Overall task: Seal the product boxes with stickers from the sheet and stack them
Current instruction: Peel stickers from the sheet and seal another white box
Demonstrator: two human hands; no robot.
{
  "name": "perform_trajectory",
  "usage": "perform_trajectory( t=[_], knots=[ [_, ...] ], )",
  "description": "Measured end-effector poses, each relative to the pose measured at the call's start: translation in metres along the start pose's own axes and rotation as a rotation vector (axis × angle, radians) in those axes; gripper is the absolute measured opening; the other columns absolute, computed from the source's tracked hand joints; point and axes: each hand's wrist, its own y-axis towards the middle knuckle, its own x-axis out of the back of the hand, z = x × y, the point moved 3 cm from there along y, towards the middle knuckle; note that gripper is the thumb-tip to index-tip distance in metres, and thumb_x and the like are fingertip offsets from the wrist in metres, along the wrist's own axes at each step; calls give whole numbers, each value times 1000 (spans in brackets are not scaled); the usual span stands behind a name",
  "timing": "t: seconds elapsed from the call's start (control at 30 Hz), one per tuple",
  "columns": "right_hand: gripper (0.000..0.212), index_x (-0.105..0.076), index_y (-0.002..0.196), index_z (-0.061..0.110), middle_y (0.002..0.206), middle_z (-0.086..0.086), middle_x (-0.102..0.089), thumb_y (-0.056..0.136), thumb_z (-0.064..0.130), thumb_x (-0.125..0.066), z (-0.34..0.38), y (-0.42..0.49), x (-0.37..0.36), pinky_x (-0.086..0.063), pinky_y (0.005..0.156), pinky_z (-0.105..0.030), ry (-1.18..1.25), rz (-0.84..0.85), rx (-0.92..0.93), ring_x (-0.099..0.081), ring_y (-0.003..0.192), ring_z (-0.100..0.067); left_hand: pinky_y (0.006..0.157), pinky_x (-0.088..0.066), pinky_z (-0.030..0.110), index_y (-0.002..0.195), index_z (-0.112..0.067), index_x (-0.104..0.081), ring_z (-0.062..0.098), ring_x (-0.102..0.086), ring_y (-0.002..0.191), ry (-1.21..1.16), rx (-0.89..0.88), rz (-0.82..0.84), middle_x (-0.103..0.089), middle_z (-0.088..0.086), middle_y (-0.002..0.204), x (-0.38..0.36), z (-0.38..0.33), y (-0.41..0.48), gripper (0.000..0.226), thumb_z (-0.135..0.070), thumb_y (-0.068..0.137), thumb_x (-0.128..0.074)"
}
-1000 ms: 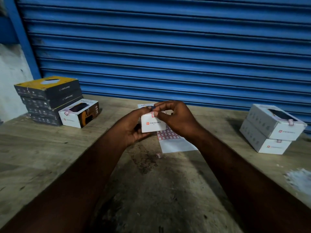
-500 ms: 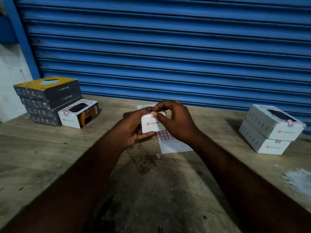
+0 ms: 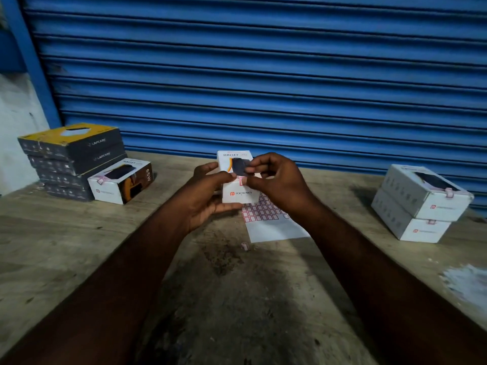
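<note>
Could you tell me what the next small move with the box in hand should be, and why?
Probably press the red-edged sticker flat with the right hand: it sits at the top edge of the white box the left hand holds.

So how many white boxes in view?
4: held box between left hand and right hand; left box beside the dark stack; upper box on lower box at right. None looks hidden.

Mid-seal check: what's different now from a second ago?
The white box, gripped by the left hand, has tipped so its printed top face shows above the logo end. The right hand shifted: its fingers now pinch over the top edge at the red sticker. The sticker sheet, dark stack and two white boxes have not moved.
</note>
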Motion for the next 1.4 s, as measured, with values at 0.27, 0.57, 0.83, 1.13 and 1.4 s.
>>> perform_trajectory(
  t=[0.27,0.57,0.83,1.13,1.4],
  knots=[
    [44,-41,58,16,59,-5,-61,64,-23,-60,0,-10,1,-45,40,-20,427,-88,-455,-64,54,-19,75,-62,48,138,-27,-35,31,-71,101,91,-94,26,-65,14,123,-10,5,1,63,3,90,-64],
    [41,-44,69,19,59,5,-62,72,-8,-76,-12,-12,-7,-47,47,-23,371,-71,-368,-63,59,-16,73,-62,52,138,-23,-35,31,-70,97,18,-28,-22,-63,15,121,-6,9,4,62,4,90,-63],
    [21,-56,79,18,76,-2,-63,84,9,-74,-19,-6,-9,-49,59,-25,299,-176,-196,-60,68,-14,62,-62,42,134,-9,-51,32,-70,98,72,25,-77,-67,19,117,-4,8,3,44,-16,92,-64],
    [19,-66,93,21,87,9,-58,79,22,-79,-20,-10,-5,-38,62,-19,-180,-56,208,-49,63,1,66,-63,38,104,-17,-66,26,-69,92,115,20,-74,-69,14,98,-2,4,-4,11,-21,96,-58],
    [33,-62,107,26,120,-4,-62,80,13,-77,-32,-4,-4,-58,83,-38,10,-80,136,-64,99,-16,77,-62,44,118,-19,-57,28,-71,94,163,-102,-107,-69,9,102,-5,0,-3,23,-35,103,-49]
  ],
)
